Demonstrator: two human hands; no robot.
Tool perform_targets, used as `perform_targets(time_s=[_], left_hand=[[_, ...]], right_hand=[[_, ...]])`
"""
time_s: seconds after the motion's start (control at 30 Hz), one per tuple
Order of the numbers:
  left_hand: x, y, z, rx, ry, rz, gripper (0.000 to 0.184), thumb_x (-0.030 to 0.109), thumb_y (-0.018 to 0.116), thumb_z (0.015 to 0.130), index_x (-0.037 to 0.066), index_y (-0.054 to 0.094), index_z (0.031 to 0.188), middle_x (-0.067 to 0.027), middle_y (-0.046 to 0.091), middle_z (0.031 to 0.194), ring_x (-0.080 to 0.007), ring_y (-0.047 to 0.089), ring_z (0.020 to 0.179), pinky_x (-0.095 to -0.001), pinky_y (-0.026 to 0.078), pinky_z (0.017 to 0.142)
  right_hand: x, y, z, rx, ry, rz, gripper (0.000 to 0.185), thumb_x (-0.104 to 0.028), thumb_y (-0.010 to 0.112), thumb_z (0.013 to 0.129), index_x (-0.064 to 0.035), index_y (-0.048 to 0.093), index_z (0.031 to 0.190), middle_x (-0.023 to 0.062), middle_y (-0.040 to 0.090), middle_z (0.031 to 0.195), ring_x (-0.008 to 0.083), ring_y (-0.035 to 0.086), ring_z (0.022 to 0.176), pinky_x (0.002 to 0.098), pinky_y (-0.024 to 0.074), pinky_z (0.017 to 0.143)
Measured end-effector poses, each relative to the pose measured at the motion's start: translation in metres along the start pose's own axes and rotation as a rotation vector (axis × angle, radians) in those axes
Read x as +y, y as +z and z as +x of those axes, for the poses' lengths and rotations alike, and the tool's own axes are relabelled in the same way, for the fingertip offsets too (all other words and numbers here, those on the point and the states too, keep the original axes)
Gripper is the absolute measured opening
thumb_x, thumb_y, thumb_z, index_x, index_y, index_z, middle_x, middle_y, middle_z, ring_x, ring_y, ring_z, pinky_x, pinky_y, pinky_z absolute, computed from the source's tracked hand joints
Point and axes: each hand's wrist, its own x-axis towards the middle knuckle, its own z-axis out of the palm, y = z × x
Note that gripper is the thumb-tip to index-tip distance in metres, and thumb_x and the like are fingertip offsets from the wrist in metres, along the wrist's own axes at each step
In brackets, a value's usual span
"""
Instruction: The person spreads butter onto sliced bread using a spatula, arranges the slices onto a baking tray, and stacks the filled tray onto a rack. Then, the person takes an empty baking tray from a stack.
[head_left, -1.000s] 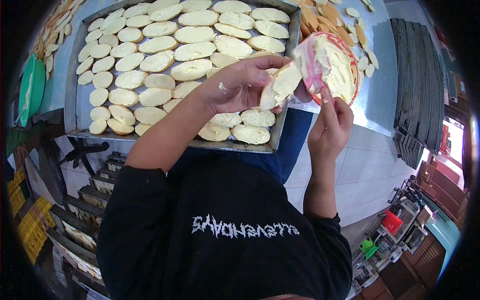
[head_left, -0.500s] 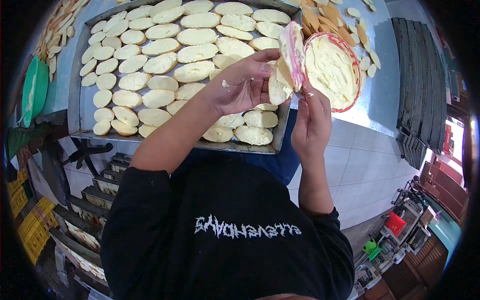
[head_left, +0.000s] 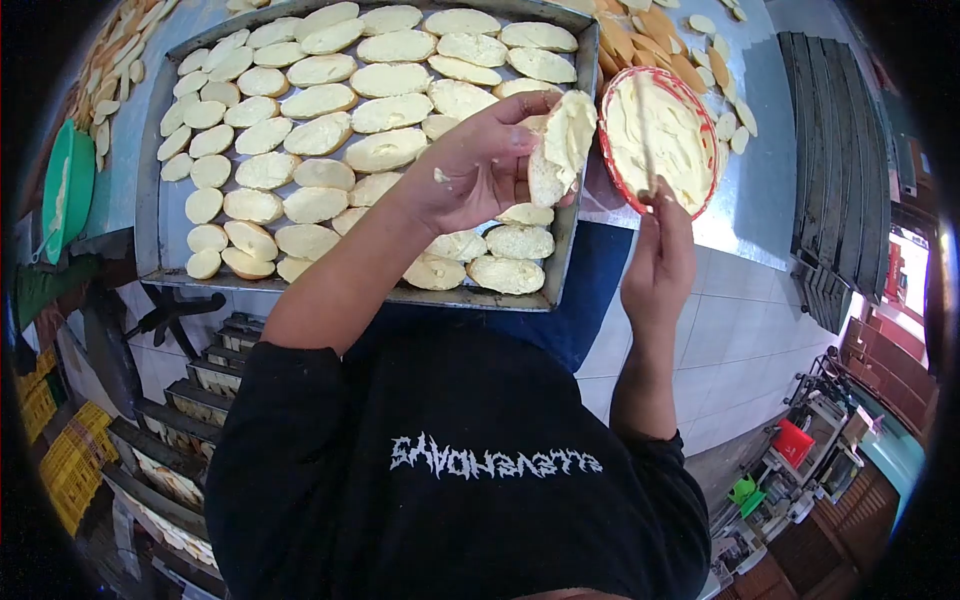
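Head view, looking down over the worktop [head_left: 752, 205]. Work looks well along, judging by the metal tray [head_left: 150, 230]: rows of oval bread slices [head_left: 385, 148] cover most of what shows of it, many with a pale, ridged coat of cream. Smaller ones toward the tray's left side look smoother; cannot tell whether all are coated. Part of the tray lies hidden behind the left forearm.

Left over: loose slices [head_left: 690, 70] beyond the bowl, some showing brown crust, others pale faces that look bare. Another heap [head_left: 115, 60] at the upper left, also apparently uncoated. Cream seems ample; bowl [head_left: 606, 150] well filled, surface furrowed.

Held slice [head_left: 567, 140]: raised, tilted, over the tray's right side, just beside the bowl. Cream lies thick and uneven on its upper part; lower end shows white crumb, so coating looks incomplete.

Left hand [head_left: 485, 165]: grip closed, thumb and fingers on the slice's edge. Dab of cream near the wrist. Right hand [head_left: 662, 245]: grip pinched tight round the spreader [head_left: 647, 135], blade nearly edge-on over the cream; contact with it cannot be told.
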Motion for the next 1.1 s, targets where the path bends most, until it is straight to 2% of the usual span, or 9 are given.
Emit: perform_targets(time_s=[0.13,0.2,0.3,0.6,0.7,0.9,1.1], left_hand=[[-0.003,0.004,0.000,0.131,-0.042,0.080,0.048,0.018,0.060,0.084,0.005,0.043,0.127,-0.0100,0.060,0.111,-0.0201,0.064,0.094,-0.0365,0.053,0.084],[-0.004,0.006,0.000,0.185,-0.048,0.091,0.043,0.017,0.060,0.085,0.005,0.045,0.124,-0.0088,0.060,0.107,-0.0185,0.064,0.091,-0.0352,0.053,0.083],[-0.005,-0.001,0.003,0.176,-0.081,0.141,0.048,0.019,0.055,0.088,0.007,0.039,0.131,-0.0120,0.057,0.118,-0.0226,0.062,0.102,-0.0414,0.053,0.089],[-0.009,-0.003,0.004,0.198,-0.051,0.181,0.049,0.020,0.058,0.089,0.008,0.036,0.131,-0.0105,0.056,0.117,-0.0208,0.062,0.101,-0.0402,0.052,0.090],[-0.010,-0.001,0.005,0.223,-0.028,0.100,0.037,0.016,0.061,0.089,0.008,0.045,0.122,-0.0073,0.061,0.105,-0.0183,0.064,0.091,-0.0338,0.054,0.080],[-0.008,-0.008,0.004,0.131,-0.057,0.039,0.038,0.018,0.059,0.090,0.006,0.045,0.123,-0.0094,0.062,0.107,-0.0200,0.064,0.094,-0.0348,0.055,0.081],[-0.010,-0.007,0.003,0.170,-0.086,-0.036,0.040,0.023,0.061,0.089,0.007,0.047,0.124,-0.0088,0.063,0.105,-0.0199,0.064,0.094,-0.0372,0.053,0.086]], right_hand=[[-0.001,0.012,0.005,-0.038,-0.147,-0.074,0.030,0.007,0.047,0.090,0.0046,0.054,0.119,0.0176,0.061,0.111,0.0261,0.059,0.103,0.0326,0.0444,0.090],[-0.001,0.012,0.004,-0.067,-0.107,-0.078,0.029,0.007,0.047,0.090,0.0043,0.055,0.118,0.0174,0.062,0.110,0.0267,0.059,0.102,0.0329,0.0443,0.090],[0.003,0.013,0.003,-0.073,-0.074,-0.061,0.028,0.007,0.047,0.090,0.0037,0.057,0.116,0.0172,0.062,0.108,0.0274,0.059,0.101,0.0333,0.0445,0.089],[-0.002,0.012,-0.005,-0.153,-0.038,0.013,0.034,0.008,0.052,0.084,-0.0010,0.061,0.115,0.0145,0.063,0.109,0.0282,0.058,0.099,0.0345,0.0447,0.087],[-0.006,0.007,-0.005,-0.216,-0.022,0.036,0.030,0.007,0.048,0.088,0.0009,0.058,0.116,0.0148,0.063,0.104,0.0268,0.059,0.097,0.0332,0.0454,0.086],[-0.003,0.005,-0.007,-0.274,-0.012,0.138,0.028,0.006,0.047,0.090,0.0023,0.057,0.116,0.0142,0.063,0.100,0.0245,0.060,0.093,0.0320,0.0459,0.084],[-0.004,0.004,-0.011,-0.282,-0.020,0.156,0.027,0.007,0.048,0.089,0.0023,0.058,0.114,0.0140,0.063,0.099,0.0246,0.059,0.093,0.0317,0.0458,0.084]])
